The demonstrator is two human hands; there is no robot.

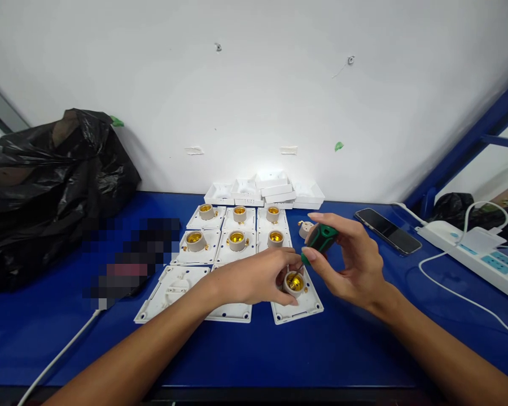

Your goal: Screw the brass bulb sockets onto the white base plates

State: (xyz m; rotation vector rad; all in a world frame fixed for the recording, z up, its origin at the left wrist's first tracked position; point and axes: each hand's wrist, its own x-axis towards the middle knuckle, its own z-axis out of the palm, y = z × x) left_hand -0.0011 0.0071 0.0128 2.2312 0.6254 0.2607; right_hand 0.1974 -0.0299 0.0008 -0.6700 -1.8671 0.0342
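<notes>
brass-lined round ceramic socket (295, 291) under slanted green-and-black-handled screwdriver (323, 238)
left hand (254, 276) pinches socket, right hand (358, 262) pinches handle; the slant could make the tip slip towards left fingers.

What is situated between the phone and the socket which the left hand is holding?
The right hand, gripping a green screwdriver, is between the phone and the socket; the head view shows this.

Nearer blue tabletop (305, 355) offers passage; white plates (237, 312) obstruct beyond.
</notes>
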